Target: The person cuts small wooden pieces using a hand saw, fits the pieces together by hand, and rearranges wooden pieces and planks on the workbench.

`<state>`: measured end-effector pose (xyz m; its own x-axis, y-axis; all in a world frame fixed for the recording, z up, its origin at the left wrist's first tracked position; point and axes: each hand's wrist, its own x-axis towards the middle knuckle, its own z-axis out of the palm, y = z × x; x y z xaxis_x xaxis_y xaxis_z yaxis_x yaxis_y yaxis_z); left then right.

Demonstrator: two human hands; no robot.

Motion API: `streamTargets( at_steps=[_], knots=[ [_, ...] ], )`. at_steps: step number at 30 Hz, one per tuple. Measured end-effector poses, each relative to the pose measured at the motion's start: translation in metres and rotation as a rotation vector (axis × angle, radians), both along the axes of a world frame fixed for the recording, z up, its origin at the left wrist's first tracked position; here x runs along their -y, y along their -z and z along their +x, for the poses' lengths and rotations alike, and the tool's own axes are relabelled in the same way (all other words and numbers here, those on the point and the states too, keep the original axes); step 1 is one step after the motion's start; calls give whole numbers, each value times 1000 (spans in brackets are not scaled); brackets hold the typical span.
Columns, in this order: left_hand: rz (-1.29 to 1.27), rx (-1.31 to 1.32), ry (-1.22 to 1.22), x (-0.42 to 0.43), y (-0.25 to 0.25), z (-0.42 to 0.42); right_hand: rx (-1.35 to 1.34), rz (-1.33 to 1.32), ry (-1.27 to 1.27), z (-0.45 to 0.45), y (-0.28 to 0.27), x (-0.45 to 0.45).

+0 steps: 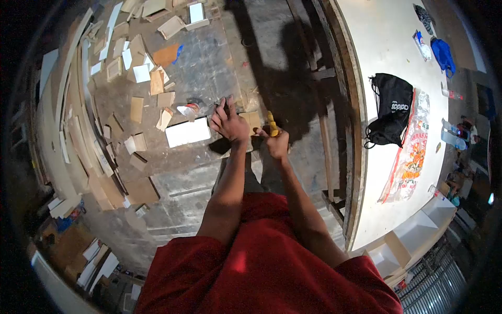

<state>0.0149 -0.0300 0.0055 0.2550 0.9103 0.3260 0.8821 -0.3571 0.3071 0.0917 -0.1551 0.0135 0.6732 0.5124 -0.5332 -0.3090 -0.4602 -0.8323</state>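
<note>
My right hand [277, 144] is closed around a small yellow tool [272, 124], whose exact kind I cannot make out. My left hand [230, 124] has its fingers stretched out and apart, low over the work surface. Between the two hands lies a light brown wood piece [250, 120], partly covered by my left hand. A white rectangular panel [188, 133] lies just left of that hand. Beyond the panel is a small roundish container with red and white on it [189, 109].
Wood offcuts [137, 109] lie scattered on the left, beside long boards [78, 136]. A raised white-topped table [381, 57] stands on the right. It carries a black drawstring bag [391, 107], a printed plastic sack [410, 157] and a blue cloth item [443, 55].
</note>
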Motion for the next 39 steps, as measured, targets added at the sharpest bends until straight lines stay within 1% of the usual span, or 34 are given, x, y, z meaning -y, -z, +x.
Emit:
streamTargets(
  at_steps=[1,3,5,6,8,9,11,12,13,15,16,17,19,23,25,26,28,29,31,33,35,36,37,39],
  knots=[
    [-2,-3,0,0,-1,0,-45,12,-62,0,4,-1],
    [3,-11,-6,0,-4,-1,-37,74,-72,4,1,-5],
    [-147,86,59,5,-6,-10,-110,195,-109,13,-13,-5],
    [-144,78,54,7,-6,-19,-119,198,-113,17,-8,-1],
    [-422,312,302,10,-6,-40,-155,211,-218,30,14,10],
    [-425,307,297,16,-19,-44,-162,209,-220,38,10,16],
    [-853,520,247,25,-56,-48,-216,257,-259,58,-11,23],
    [-1008,641,215,30,-62,-53,-200,230,-333,70,-29,25],
    [-1004,642,205,36,-55,-61,-205,230,-343,76,-33,29],
    [-1181,831,236,45,-48,-72,-252,221,-367,84,-45,29],
    [-1197,885,243,50,-48,-73,-144,140,-426,90,-52,30],
    [-1193,889,240,56,-49,-74,-143,141,-432,93,-59,29],
    [-1309,946,145,63,-71,-67,-85,153,-472,95,-69,28],
    [-1215,906,184,67,-81,-63,-98,205,-450,93,-77,29],
    [-1264,1046,139,65,-79,-66,-160,140,-427,92,-76,34],
    [-1257,1051,142,64,-78,-67,-155,145,-431,89,-74,36],
    [-1336,963,67,64,-81,-67,-177,161,-396,80,-71,39],
    [-1338,963,78,63,-81,-67,-169,162,-390,75,-68,39],
    [-1479,948,141,67,-87,-64,-174,139,-352,63,-72,40],
    [-1498,936,160,70,-85,-64,-185,156,-389,60,-78,38],
    [-1609,889,168,70,-83,-70,-295,124,-329,53,-84,33],
    [-1588,885,223,69,-82,-73,-293,119,-327,51,-84,30],
    [-1596,887,222,67,-82,-77,-274,116,-363,49,-85,29],
    [-1651,624,244,56,-76,-87,-250,106,-397,47,-83,25]
  ],
)
